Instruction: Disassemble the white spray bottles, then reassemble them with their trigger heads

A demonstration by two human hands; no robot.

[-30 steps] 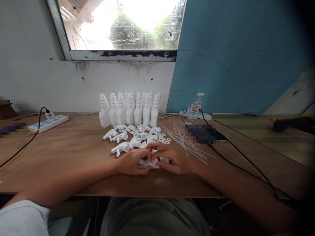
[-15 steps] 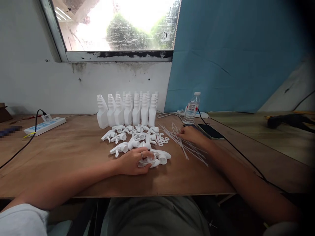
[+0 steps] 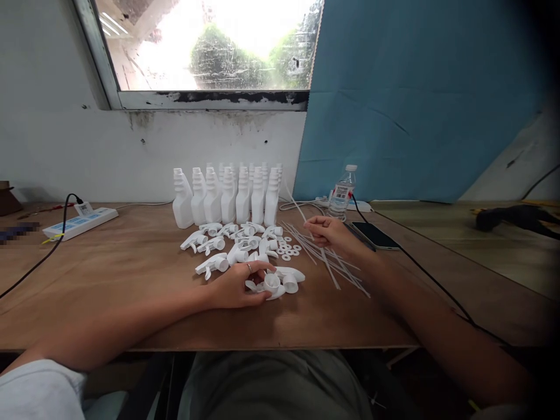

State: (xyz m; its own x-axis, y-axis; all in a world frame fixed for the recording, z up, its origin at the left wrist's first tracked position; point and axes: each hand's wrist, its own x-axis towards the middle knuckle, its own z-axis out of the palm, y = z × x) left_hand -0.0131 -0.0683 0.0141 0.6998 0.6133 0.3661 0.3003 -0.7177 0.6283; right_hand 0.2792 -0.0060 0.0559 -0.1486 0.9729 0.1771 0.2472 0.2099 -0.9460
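My left hand is closed on a white trigger spray head, whose round collar opening faces up between thumb and fingers. Right beside it on the table lies another spray head. A thin white plastic tube is pinched in my right hand, its upper end slanting up and to the left. Beneath that hand, more loose tubes are spread on the table. Small white ring washers sit between the tubes and a heap of spray heads.
White bottles without tops stand in rows at the back. Right of them are a clear water bottle and a phone with a black cable. A power strip lies at the left of the wooden table.
My right hand has lifted one tube from the bunch and moved slightly left. My left fingers have shifted, so the spray head's opening shows more fully.
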